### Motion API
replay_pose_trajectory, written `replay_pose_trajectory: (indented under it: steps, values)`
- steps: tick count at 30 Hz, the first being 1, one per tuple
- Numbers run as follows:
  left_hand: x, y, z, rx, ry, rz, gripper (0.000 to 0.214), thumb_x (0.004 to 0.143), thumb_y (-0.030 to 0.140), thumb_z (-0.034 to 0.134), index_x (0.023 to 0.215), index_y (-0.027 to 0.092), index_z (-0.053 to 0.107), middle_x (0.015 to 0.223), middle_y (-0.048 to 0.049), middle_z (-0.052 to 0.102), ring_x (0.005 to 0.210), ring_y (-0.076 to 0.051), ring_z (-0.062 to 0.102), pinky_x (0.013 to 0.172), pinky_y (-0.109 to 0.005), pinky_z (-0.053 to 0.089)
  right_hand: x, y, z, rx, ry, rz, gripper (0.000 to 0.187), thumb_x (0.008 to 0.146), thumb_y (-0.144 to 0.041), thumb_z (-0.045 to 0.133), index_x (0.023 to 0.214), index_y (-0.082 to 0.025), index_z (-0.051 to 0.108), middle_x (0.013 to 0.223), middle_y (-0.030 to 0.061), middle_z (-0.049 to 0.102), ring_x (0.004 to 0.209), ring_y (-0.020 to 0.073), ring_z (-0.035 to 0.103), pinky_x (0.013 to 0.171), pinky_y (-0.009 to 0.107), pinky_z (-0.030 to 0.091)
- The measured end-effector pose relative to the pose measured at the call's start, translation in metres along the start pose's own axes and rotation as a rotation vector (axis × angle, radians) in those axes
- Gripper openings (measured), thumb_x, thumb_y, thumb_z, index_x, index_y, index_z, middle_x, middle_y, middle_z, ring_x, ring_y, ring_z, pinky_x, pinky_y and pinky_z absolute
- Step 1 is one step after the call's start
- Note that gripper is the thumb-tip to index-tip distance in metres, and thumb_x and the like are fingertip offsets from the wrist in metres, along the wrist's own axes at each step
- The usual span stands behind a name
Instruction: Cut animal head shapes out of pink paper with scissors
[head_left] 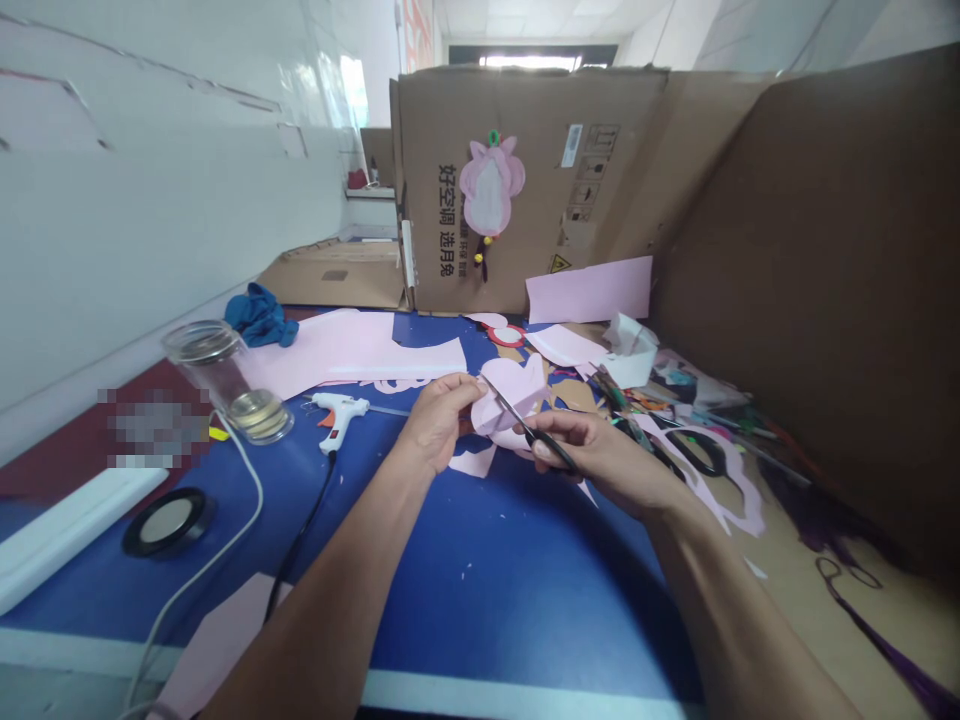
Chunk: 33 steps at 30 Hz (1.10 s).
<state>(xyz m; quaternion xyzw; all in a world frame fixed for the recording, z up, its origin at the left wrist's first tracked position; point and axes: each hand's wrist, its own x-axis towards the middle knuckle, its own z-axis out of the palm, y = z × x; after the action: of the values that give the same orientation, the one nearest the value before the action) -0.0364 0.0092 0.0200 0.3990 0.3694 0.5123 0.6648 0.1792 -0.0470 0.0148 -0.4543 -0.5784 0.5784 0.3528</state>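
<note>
My left hand (439, 420) pinches the left edge of a pink paper cutout (517, 378) with a wavy outline, held above the blue table. In my right hand (581, 450) is a pair of scissors (551, 450) with black handles. The blades reach up and left across the cutout, close to my left fingertips; whether they are parted I cannot tell. Beneath my hands lies a pink paper scrap (474, 462). Left of my left hand, a white glue gun (339, 418) rests on the table.
A glass jar (217, 370), blue cloth (260, 315), black tape roll (166, 522) and cables lie left. Pink sheets (337, 345) spread behind. Paper offcuts (739, 490) clutter the right. A cardboard wall (585, 200) stands at the back, bearing a pink paper ornament (489, 195).
</note>
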Motion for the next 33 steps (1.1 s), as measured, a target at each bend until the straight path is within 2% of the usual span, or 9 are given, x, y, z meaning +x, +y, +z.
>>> replay_pose_trajectory:
  steps: [7, 13, 19, 33]
  values:
    - [-0.0004, 0.0008, 0.0007, 0.012, 0.001, 0.014, 0.024, 0.060, 0.029, 0.084, 0.069, 0.018, 0.065, 0.066, 0.0001, 0.061, 0.059, -0.012, 0.054, 0.057, -0.027, 0.047, -0.0023, -0.0010, -0.0007, 0.098, -0.025, 0.009, 0.045, 0.078, -0.054, 0.089, 0.105, -0.020, 0.076, 0.075, 0.0011, 0.064, 0.063, 0.0107, 0.045, 0.052, 0.024, 0.021]
    - [-0.0022, 0.0028, 0.0028, 0.010, 0.008, 0.009, 0.026, 0.059, 0.031, 0.085, 0.069, 0.018, 0.065, 0.065, -0.0001, 0.061, 0.058, -0.013, 0.055, 0.056, -0.027, 0.048, 0.0002, 0.0034, -0.0028, 0.191, -0.061, 0.010, 0.043, 0.078, -0.050, 0.090, 0.106, -0.020, 0.077, 0.074, 0.0019, 0.063, 0.063, 0.0110, 0.047, 0.051, 0.025, 0.020]
    - [-0.0025, 0.0020, 0.0022, -0.011, 0.011, 0.006, 0.026, 0.058, 0.030, 0.084, 0.070, 0.019, 0.065, 0.066, 0.0003, 0.063, 0.058, -0.014, 0.056, 0.055, -0.028, 0.049, 0.0017, 0.0051, -0.0032, 0.194, -0.066, 0.004, 0.037, 0.080, -0.048, 0.090, 0.104, -0.022, 0.079, 0.074, 0.0015, 0.063, 0.063, 0.0102, 0.046, 0.051, 0.024, 0.020]
    - [0.0005, -0.0033, 0.0013, -0.048, 0.053, 0.010, 0.024, 0.059, 0.027, 0.083, 0.070, 0.019, 0.063, 0.065, 0.0007, 0.061, 0.058, -0.013, 0.055, 0.054, -0.028, 0.049, 0.0039, 0.0040, 0.0005, 0.211, -0.050, 0.000, 0.041, 0.078, -0.049, 0.090, 0.104, -0.019, 0.080, 0.074, 0.0019, 0.061, 0.063, 0.0102, 0.044, 0.049, 0.023, 0.020]
